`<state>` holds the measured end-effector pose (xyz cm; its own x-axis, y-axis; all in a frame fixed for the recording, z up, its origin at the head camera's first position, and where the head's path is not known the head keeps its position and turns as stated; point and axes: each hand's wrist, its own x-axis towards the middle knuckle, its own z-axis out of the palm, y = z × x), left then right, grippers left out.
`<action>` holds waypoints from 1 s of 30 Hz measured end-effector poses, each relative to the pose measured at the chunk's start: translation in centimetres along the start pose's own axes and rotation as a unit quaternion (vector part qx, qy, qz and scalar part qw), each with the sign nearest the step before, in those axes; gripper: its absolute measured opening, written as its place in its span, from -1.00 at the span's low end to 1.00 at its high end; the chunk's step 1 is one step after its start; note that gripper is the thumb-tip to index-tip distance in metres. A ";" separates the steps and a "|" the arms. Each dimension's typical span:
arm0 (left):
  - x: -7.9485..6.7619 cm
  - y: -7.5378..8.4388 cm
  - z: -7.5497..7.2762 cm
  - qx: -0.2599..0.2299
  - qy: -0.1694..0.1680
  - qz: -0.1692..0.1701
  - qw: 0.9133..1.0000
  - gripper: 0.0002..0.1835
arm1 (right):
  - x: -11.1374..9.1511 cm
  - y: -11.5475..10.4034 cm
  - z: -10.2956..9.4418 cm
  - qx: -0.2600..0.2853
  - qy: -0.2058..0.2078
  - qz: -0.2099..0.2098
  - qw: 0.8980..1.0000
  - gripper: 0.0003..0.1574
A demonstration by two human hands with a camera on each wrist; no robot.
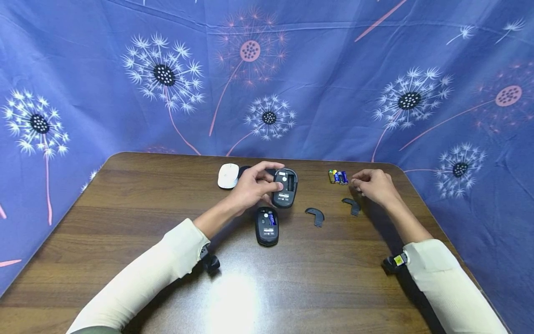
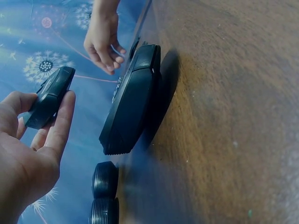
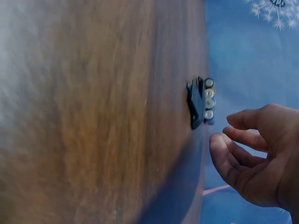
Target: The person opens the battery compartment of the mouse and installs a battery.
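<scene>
My left hand (image 1: pixel 255 184) grips a black computer mouse (image 1: pixel 285 197), thumb on its upturned underside, where a battery bay lies uncovered. In the left wrist view the held mouse (image 2: pixel 49 100) is clear of the table. A second black mouse (image 1: pixel 267 236) lies belly up just below, a blue battery (image 1: pixel 272 218) in its bay. My right hand (image 1: pixel 375 185) hovers beside a row of several batteries (image 1: pixel 338 177). Its fingers bend loosely with nothing between them, a small gap from the batteries (image 3: pixel 209 103). Two curved black battery covers (image 1: pixel 315 216) (image 1: pixel 352 206) lie nearby.
A white mouse (image 1: pixel 228 176) stands at the back, left of my left hand. Beside it a dark object (image 1: pixel 244 170) is mostly hidden behind that hand. The brown wooden table (image 1: pixel 137 204) ends at a blue flowered cloth (image 1: pixel 317 83).
</scene>
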<state>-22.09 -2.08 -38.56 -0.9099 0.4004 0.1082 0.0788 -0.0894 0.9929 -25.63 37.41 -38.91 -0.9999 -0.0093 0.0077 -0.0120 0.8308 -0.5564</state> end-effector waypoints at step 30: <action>-0.2 1.3 1.2 0.027 -0.023 -0.008 0.999 -0.38 | 3.2 2.4 0.1 0.050 -0.004 0.053 0.997 -0.35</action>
<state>-21.30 -1.24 -37.22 -0.8917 0.4431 0.0925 0.0869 -0.0330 0.9957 -28.86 39.33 -40.29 -0.9955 0.0705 -0.0629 0.0944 0.7683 -0.6331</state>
